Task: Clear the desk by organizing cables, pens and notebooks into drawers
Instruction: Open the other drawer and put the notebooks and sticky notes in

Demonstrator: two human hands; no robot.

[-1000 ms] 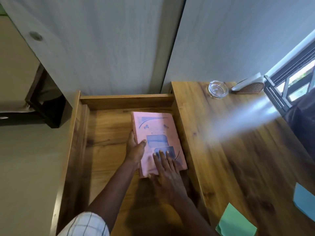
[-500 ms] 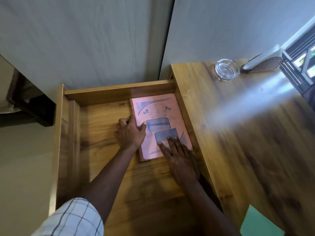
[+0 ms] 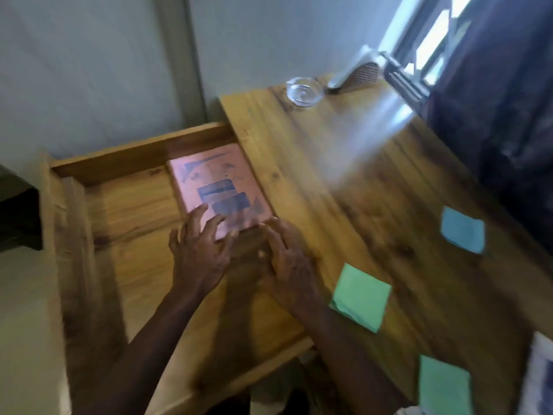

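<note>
Wooden desk (image 3: 344, 187), open drawer (image 3: 131, 205), pink notebook (image 3: 215, 181) inside

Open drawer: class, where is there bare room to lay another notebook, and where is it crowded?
The drawer floor is bare between its left wall and the pink notebook. The far right corner is crowded: the notebook sits against the desk-side wall, with the left hand and right hand at its near edge.

The notebook (image 3: 220, 187) lies in the open drawer (image 3: 134, 205), in its far right corner, just beyond both grips. The left grip (image 3: 199, 253) and right grip (image 3: 288, 265) hang side by side over the drawer. To their right is the desk (image 3: 344, 181), carrying three paper pads (image 3: 360, 296) nearby and a glass dish (image 3: 304, 91) far beyond.
</note>
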